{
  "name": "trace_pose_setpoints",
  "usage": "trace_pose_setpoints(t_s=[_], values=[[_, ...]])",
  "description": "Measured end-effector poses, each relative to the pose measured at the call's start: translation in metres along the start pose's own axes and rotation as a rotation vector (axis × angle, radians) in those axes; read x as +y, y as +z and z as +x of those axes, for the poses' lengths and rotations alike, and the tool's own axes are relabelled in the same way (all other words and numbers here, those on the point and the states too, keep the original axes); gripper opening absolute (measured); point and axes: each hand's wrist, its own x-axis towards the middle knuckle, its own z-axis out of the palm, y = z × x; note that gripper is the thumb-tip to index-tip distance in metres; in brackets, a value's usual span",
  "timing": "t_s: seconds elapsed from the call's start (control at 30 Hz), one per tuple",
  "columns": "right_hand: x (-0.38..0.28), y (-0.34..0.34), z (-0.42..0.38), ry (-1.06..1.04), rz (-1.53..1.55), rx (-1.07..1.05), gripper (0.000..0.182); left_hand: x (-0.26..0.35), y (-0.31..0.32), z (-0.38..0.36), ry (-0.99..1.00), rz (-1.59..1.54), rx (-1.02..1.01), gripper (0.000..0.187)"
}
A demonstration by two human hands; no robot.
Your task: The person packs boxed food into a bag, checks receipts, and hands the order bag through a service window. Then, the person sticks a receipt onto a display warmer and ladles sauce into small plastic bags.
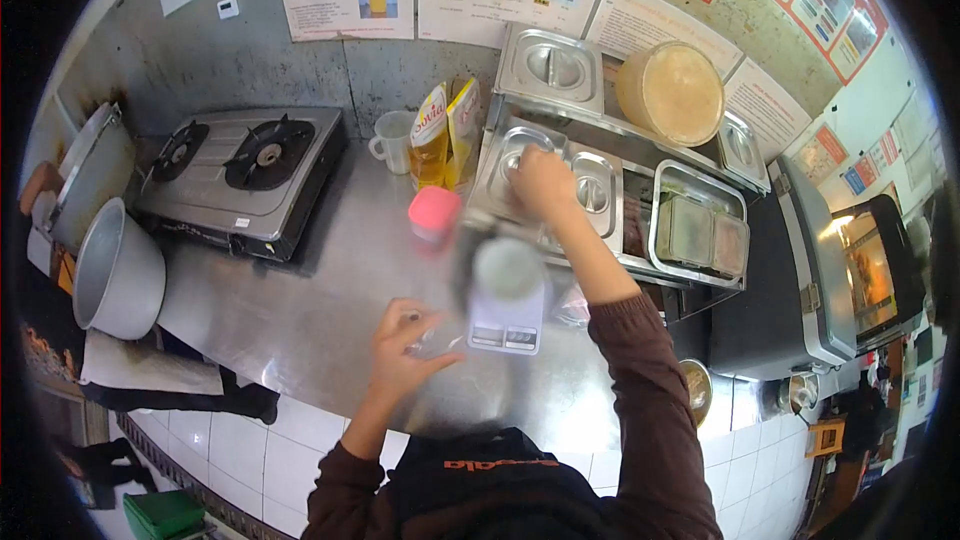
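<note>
My right hand [540, 183] reaches forward onto the lid of a steel container [510, 155] in the counter's row of lidded pans. My left hand [405, 340] rests on the steel counter [330, 280] over a small clear item I cannot make out, just left of a white digital scale [508, 320]. A blurred round container [508, 268] stands on the scale. A pink-lidded jar [434, 215] sits behind it.
A two-burner gas stove [245, 165] stands at the back left, with large metal pots [115, 275] beyond the counter's left edge. A white mug [392, 140] and yellow oil pouches [445, 135] stand by the wall. A round tub [670, 92] tops the pans.
</note>
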Motion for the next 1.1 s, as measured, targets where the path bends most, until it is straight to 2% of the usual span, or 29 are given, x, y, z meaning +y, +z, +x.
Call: trace_pose_setpoints(t_s=[0.03,0.1,0.17,0.3,0.33,0.37,0.43,0.57,0.73,0.87,1.0,1.1], values=[[0.001,0.014,0.016,0.000,0.000,0.013,0.023,-0.002,-0.006,-0.002,0.015,-0.055,0.088,0.060],[0.002,0.032,0.039,0.043,-0.126,-0.006,0.018,-0.004,-0.024,-0.007,0.009,-0.065,0.138,0.064],[-0.006,0.007,0.044,0.026,-0.142,-0.049,0.023,-0.017,-0.043,-0.020,-0.008,-0.075,0.189,0.068],[-0.005,-0.033,0.067,-0.049,-0.205,-0.196,0.036,-0.040,-0.076,-0.048,-0.205,-0.103,0.357,0.079],[-0.004,-0.038,0.070,-0.047,-0.203,-0.199,0.036,-0.040,-0.083,-0.049,-0.265,-0.082,0.407,0.082],[-0.003,-0.044,0.072,-0.036,-0.144,-0.256,0.036,-0.041,-0.085,-0.048,-0.263,-0.082,0.404,0.082],[-0.005,-0.055,0.071,-0.004,-0.052,-0.386,0.035,-0.041,-0.086,-0.045,-0.276,-0.056,0.537,0.087],[-0.002,-0.049,0.062,-0.041,-0.096,-0.353,0.036,-0.036,-0.084,-0.037,-0.265,-0.050,0.542,0.088],[-0.009,-0.056,0.034,-0.143,-0.042,-0.204,0.035,-0.035,-0.080,-0.035,-0.249,-0.004,0.517,0.089],[-0.015,-0.044,0.036,-0.043,-0.132,-0.193,0.029,-0.034,-0.077,-0.028,-0.210,0.002,0.513,0.089],[-0.006,-0.002,0.047,0.057,-0.087,-0.139,0.023,-0.028,-0.072,-0.029,-0.210,0.014,0.490,0.088],[-0.001,0.020,0.049,0.042,-0.105,-0.149,0.022,-0.029,-0.075,-0.034,-0.216,0.013,0.478,0.089]])
